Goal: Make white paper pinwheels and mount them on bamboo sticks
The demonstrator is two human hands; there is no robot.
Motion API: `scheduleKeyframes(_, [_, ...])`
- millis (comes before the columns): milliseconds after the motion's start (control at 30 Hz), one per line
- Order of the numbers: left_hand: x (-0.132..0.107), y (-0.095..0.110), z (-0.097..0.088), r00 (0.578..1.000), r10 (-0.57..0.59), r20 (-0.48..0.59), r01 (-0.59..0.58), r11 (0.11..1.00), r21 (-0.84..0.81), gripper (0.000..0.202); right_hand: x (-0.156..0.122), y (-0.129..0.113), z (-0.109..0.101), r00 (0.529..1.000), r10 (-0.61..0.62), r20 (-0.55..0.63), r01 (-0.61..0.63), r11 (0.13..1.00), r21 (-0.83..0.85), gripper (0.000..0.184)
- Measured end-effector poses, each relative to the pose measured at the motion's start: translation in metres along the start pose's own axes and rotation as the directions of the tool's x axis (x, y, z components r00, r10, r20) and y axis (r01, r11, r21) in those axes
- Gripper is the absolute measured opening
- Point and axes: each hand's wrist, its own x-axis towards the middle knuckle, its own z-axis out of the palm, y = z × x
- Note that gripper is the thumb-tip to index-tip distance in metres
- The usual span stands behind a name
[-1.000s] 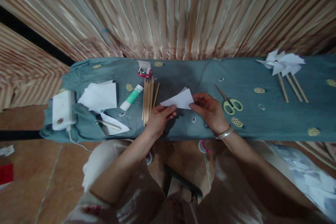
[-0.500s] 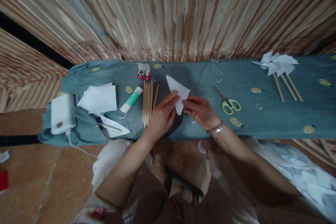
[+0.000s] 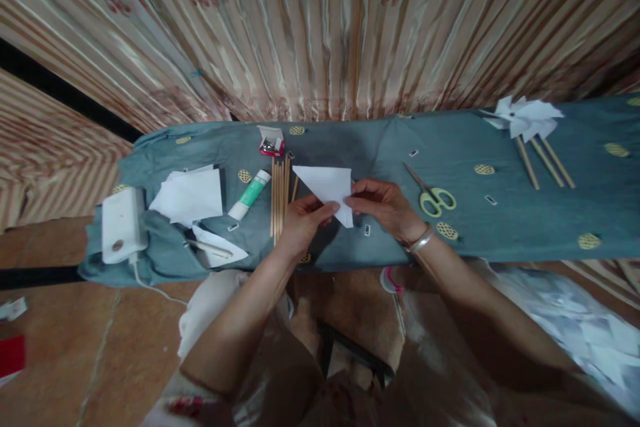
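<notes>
A folded white sheet of paper [image 3: 330,181] is held above the cloth in the middle, its long corner pointing left and a narrow tip pointing down. My left hand [image 3: 303,220] pinches its lower left edge, thumb on top. At its right edge, my right hand [image 3: 383,208] grips the paper between thumb and fingers. Left of my left hand lies a row of wooden sticks [image 3: 279,197], with a small red and white box [image 3: 271,141] of metal bits behind them. Green-handled scissors [image 3: 434,199] rest to the right of my right hand.
A glue stick [image 3: 250,195], stacked white paper [image 3: 195,195], a paper piece with a pen-like tool [image 3: 215,247] and a white corded device [image 3: 123,225] lie left. Paper pinwheels [image 3: 530,119] on sticks lie far right. A striped curtain [image 3: 320,33] hangs behind the cloth-covered table [image 3: 525,227].
The folded paper has turned in my hands, so its long corner now points left instead of up. My left thumb has come onto its front. The view has shifted slightly.
</notes>
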Motion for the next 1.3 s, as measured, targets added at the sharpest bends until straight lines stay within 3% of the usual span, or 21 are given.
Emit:
scheduleKeyframes(67, [0.001,0.002,0.001,0.999,-0.015,-0.035,0.012,0.997,-0.072,0.028,-0.002,-0.003,-0.015,0.998,-0.056,-0.032,0.047,0.97,-0.239,0.03])
scheduleKeyframes(100, [0.002,0.003,0.002,0.998,-0.019,-0.056,0.013,0.994,-0.108,0.027,-0.005,-0.006,-0.026,0.993,-0.089,-0.074,0.05,0.904,-0.424,0.027])
scheduleKeyframes(133, [0.003,0.004,0.002,0.997,-0.025,-0.077,0.014,0.99,-0.142,0.027,-0.008,-0.009,-0.039,0.985,-0.117,-0.125,0.009,0.766,-0.643,0.025])
scheduleKeyframes(200, [0.006,0.006,0.002,0.993,-0.05,-0.11,0.028,0.98,-0.198,0.025,-0.017,-0.013,-0.068,0.969,-0.121,-0.217,-0.165,0.339,-0.926,0.025])
scheduleKeyframes(233, [0.007,0.007,0.002,0.991,-0.065,-0.12,0.037,0.975,-0.22,0.025,-0.022,-0.014,-0.082,0.963,-0.107,-0.248,-0.213,0.263,-0.941,0.025])
scheduleKeyframes(300, [0.01,0.008,0.003,0.988,-0.086,-0.127,0.05,0.964,-0.261,0.025,-0.033,-0.014,-0.104,0.958,-0.07,-0.277,-0.261,0.183,-0.948,0.02])
scheduleKeyframes(333, [0.011,0.008,0.004,0.988,-0.09,-0.124,0.052,0.959,-0.28,0.026,-0.038,-0.013,-0.112,0.962,-0.026,-0.271,-0.267,0.1,-0.958,0.019])
scheduleKeyframes(400, [0.013,0.007,0.006,0.988,-0.093,-0.121,0.05,0.947,-0.316,0.03,-0.046,-0.011,-0.12,0.964,0.03,-0.263,-0.264,0.017,-0.964,0.022])
scheduleKeyframes(633, [0.017,0.002,0.01,0.993,-0.048,-0.111,0.007,0.94,-0.341,0.035,-0.057,-0.012,-0.114,0.94,0.109,-0.323,-0.319,-0.054,-0.946,0.035])
scheduleKeyframes(700, [0.017,0.002,0.011,0.994,-0.04,-0.097,0.004,0.937,-0.35,0.034,-0.055,-0.014,-0.112,0.921,0.093,-0.378,-0.378,-0.021,-0.925,0.04])
scheduleKeyframes(733, [0.017,0.003,0.012,0.995,-0.042,-0.094,0.005,0.934,-0.357,0.033,-0.055,-0.014,-0.11,0.912,0.085,-0.402,-0.406,0.048,-0.913,0.041])
scheduleKeyframes(767, [0.017,0.003,0.012,0.995,-0.043,-0.095,0.005,0.932,-0.363,0.032,-0.054,-0.015,-0.107,0.904,0.09,-0.419,-0.428,0.164,-0.889,0.041])
scheduleKeyframes(833, [0.017,0.005,0.013,0.994,-0.032,-0.108,-0.011,0.927,-0.375,0.029,-0.052,-0.015,-0.096,0.9,0.188,-0.394,-0.433,0.505,-0.747,0.041])
scheduleKeyframes(900, [0.017,0.008,0.013,0.993,-0.006,-0.121,-0.041,0.921,-0.387,0.027,-0.051,-0.013,-0.079,0.907,0.347,-0.239,-0.419,0.802,-0.427,0.048])
scheduleKeyframes(933, [0.018,0.01,0.013,0.992,0.005,-0.13,-0.056,0.918,-0.393,0.026,-0.051,-0.011,-0.07,0.909,0.394,-0.135,-0.416,0.871,-0.262,0.054])
scheduleKeyframes(1000, [0.02,0.013,0.011,0.988,0.008,-0.153,-0.071,0.91,-0.409,0.026,-0.051,-0.006,-0.05,0.909,0.416,-0.005,-0.416,0.909,-0.006,0.056])
scheduleKeyframes(1100, [0.023,0.017,0.007,0.983,-0.009,-0.182,-0.071,0.901,-0.428,0.026,-0.053,0.002,-0.027,0.889,0.441,0.121,-0.457,0.851,0.257,0.051])
scheduleKeyframes(1167, [0.024,0.019,0.005,0.982,-0.012,-0.186,-0.07,0.902,-0.426,0.024,-0.056,0.005,-0.019,0.894,0.419,0.156,-0.447,0.842,0.302,0.05])
scheduleKeyframes(1300, [0.021,0.015,0.006,0.989,-0.022,-0.149,-0.038,0.922,-0.386,0.019,-0.058,0.002,-0.011,0.931,0.322,0.173,-0.353,0.914,0.202,0.055])
